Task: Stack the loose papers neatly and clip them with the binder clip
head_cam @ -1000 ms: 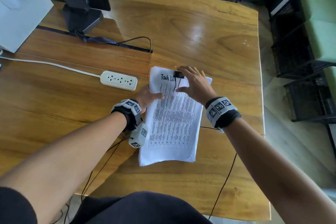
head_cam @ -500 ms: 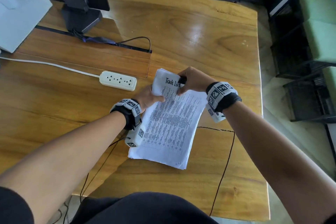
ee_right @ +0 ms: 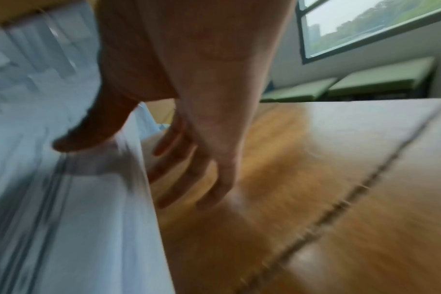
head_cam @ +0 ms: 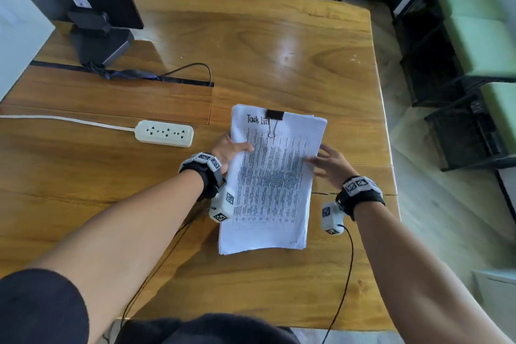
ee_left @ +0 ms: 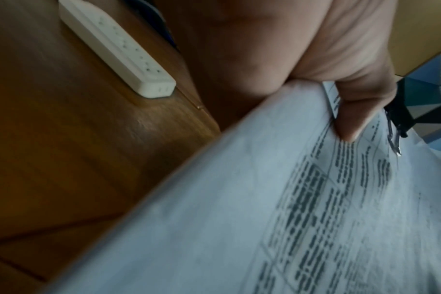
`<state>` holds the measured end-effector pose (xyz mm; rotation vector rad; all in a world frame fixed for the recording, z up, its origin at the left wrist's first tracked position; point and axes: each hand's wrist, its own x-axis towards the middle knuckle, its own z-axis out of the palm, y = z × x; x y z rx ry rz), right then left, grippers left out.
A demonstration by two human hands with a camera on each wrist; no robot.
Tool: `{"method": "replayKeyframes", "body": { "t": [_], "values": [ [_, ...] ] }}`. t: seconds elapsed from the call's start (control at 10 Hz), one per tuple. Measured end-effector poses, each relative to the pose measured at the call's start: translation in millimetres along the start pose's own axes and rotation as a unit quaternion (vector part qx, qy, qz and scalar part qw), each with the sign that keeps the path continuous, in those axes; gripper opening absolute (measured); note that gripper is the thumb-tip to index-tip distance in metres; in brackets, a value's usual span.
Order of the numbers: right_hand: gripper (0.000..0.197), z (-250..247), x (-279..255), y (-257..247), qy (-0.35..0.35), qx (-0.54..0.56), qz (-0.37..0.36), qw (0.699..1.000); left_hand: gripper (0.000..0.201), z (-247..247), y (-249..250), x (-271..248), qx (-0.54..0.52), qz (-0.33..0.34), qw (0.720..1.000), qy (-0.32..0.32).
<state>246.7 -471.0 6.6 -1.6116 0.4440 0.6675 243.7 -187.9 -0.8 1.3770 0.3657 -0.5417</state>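
Closest to me, the bottom edge of the paper stack (head_cam: 268,190) hangs toward my body with its corners free. The sheets look light and floppy, and I judge they would sag or fan if held by one edge alone. The stack is over the wooden table (head_cam: 279,58), in front of me and slightly right of centre; whether its lower end rests on the wood I cannot tell.

My left hand (head_cam: 227,149) pinches the stack's left edge near the top, thumb (ee_left: 350,119) on the printed face and the rest of the hand underneath. My right hand (head_cam: 328,162) is at the right edge with fingers spread and relaxed, thumb touching the top sheet, fingers (ee_right: 186,179) beside and below the edge. It is holding nothing firmly, and the wrist view is too blurred to say more.

Farther up, the black binder clip (head_cam: 274,116) bites the top edge at mid-width, its wire handle folded down onto the page beside the "Task List" heading. The right edges near that end look slightly stepped, so alignment is fair, not perfect. I judge the clipped end the safest place to take hold, since the layers cannot slide there.

Beyond lie a white power strip (head_cam: 164,132) to the left and a monitor stand (head_cam: 97,42) at the far corner.
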Motion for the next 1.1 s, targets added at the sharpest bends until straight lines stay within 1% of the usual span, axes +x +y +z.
{"method": "replayKeyframes", "body": {
  "t": [0.1,0.2,0.3,0.4,0.5,0.6,0.7,0.8,0.9,1.0,1.1],
  "values": [
    [0.040,-4,-9,27,-0.008,0.048,0.003,0.999,0.028,27,-1,14,-0.032,-0.008,0.999,0.036],
    [0.018,-20,-9,35,0.075,0.050,-0.030,0.995,0.028,56,-19,32,-0.025,-0.050,0.995,0.084],
    [0.017,-49,-5,37,0.122,0.022,-0.030,0.992,0.101,81,-61,60,0.074,-0.117,0.989,0.042],
    [0.033,-76,-2,39,0.191,-0.068,-0.008,0.979,0.090,113,-88,80,0.157,-0.133,0.979,0.010],
    [0.036,-100,0,38,0.259,-0.127,-0.008,0.957,0.078,153,-66,69,0.275,-0.122,0.953,0.023],
    [0.035,-121,7,38,0.293,-0.183,-0.001,0.938,0.049,182,-51,70,0.371,-0.090,0.923,0.042],
    [0.036,-136,16,46,0.287,-0.215,0.021,0.933,0.065,201,-48,73,0.424,-0.100,0.900,0.034],
    [0.039,-143,20,52,0.294,-0.235,0.040,0.926,0.067,217,-49,78,0.460,-0.106,0.880,0.051],
    [0.037,-139,19,49,0.301,-0.257,0.065,0.916,0.065,229,-44,76,0.479,-0.110,0.869,0.053],
    [0.042,-137,20,48,0.318,-0.282,0.071,0.902,0.057,234,-39,71,0.506,-0.113,0.855,0.029],
    [0.058,-137,24,49,0.335,-0.323,0.083,0.881,0.057,236,-25,62,0.566,-0.111,0.817,0.028]
  ]
}}
